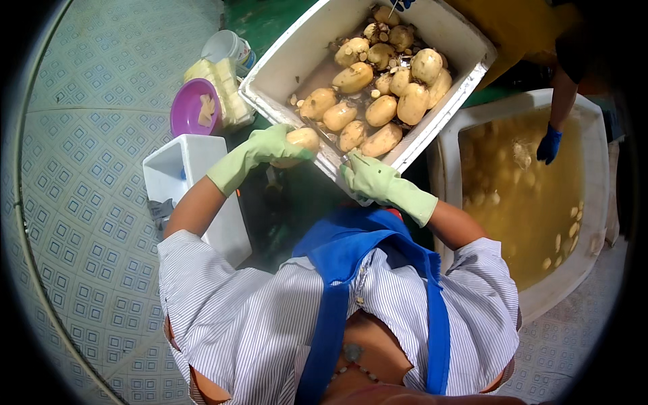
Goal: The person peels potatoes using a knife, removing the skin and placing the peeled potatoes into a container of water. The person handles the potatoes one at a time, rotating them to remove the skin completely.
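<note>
My left hand (276, 145), in a pale green rubber glove, grips a thick lotus root segment (302, 142) just outside the near left wall of a white foam box (281, 55). My right hand (372, 174), gloved alike, is closed at the box's near edge around a small tool, of which a bit of metal (346, 160) shows by the fingers; the rest is hidden. Several lotus root segments (353, 77) lie in the box with cut ends and dark scraps among them. The nearest ones lie just beyond my right hand.
At right, a large white tub (600, 167) holds murky water with pale pieces; a co-worker's blue-gloved hand (549, 144) hangs over it. Another blue glove (402, 4) is at the box's far edge. At left are a purple basin (174, 111), a white bucket (220, 45) and a smaller foam box (217, 152).
</note>
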Available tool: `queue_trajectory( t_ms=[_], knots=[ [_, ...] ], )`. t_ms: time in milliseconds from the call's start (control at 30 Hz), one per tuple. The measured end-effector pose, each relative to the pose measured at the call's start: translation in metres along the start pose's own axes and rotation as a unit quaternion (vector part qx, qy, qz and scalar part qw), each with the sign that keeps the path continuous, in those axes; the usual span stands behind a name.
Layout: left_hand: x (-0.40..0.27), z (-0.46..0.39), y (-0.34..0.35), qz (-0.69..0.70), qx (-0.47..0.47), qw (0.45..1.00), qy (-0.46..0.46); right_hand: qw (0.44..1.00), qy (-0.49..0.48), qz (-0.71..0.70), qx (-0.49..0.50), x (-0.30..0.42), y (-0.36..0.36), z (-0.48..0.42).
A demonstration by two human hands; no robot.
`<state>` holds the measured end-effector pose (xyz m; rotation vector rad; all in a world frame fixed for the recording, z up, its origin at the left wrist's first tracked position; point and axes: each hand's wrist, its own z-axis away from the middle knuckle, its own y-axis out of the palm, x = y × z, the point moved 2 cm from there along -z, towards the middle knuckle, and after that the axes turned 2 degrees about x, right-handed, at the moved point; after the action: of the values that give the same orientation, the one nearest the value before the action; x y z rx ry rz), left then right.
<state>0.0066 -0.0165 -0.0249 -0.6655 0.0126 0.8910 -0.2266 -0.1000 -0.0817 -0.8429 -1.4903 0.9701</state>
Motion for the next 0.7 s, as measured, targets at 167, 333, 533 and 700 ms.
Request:
queue_trajectory(
  t_ms=[167,333,533,700],
  knots=[
    [0.022,-0.013,0.007,0.036,-0.023,0.999,-0.021,0.969,0.152,-0.183,0.068,-0.002,0.029,-0.005],
    [0.005,0.000,0.001,0.014,-0.036,0.999,-0.032,0.979,0.086,-0.119,0.143,0.005,-0.016,-0.020],
    [0.012,-0.005,-0.001,0.016,-0.025,0.999,-0.016,0.958,0.139,-0.171,0.181,-0.001,-0.032,-0.047],
    [0.022,-0.018,0.001,0.001,-0.024,1.000,-0.008,0.977,0.022,0.019,0.211,-0.003,-0.022,-0.056]
  ],
)
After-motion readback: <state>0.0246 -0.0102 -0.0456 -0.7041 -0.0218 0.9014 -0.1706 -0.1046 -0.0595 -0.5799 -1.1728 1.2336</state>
